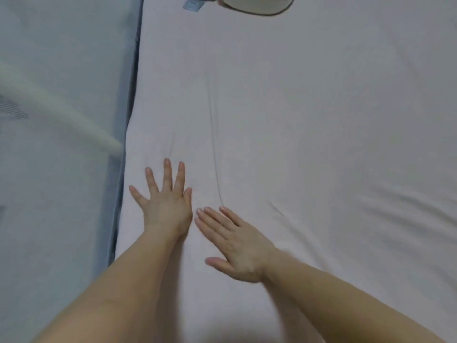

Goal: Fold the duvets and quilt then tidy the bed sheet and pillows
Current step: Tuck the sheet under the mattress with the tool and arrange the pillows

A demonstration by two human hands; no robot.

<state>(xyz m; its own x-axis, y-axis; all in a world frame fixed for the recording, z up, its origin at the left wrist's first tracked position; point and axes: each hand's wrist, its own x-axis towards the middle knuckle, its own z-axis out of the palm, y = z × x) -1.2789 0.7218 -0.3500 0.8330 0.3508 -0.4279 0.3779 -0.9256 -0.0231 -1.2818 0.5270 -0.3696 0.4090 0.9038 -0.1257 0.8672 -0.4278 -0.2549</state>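
A pale pink bed sheet (309, 125) covers the mattress and fills most of the view. My left hand (166, 201) lies flat on it near the left edge, fingers spread and straight. My right hand (235, 241) lies flat just to its right, fingers together and pointing up-left toward the left hand. A long crease (214, 154) runs down the sheet above the hands, and fainter wrinkles fan out to the right. At the top edge a cream pillow (257, 4) with dark piping is partly in view.
A pale blue mesh bed rail panel (64, 70) stands along the left side of the mattress, with a white tube (74, 117) slanting across it. A small blue label (191, 5) shows at the top near the pillow.
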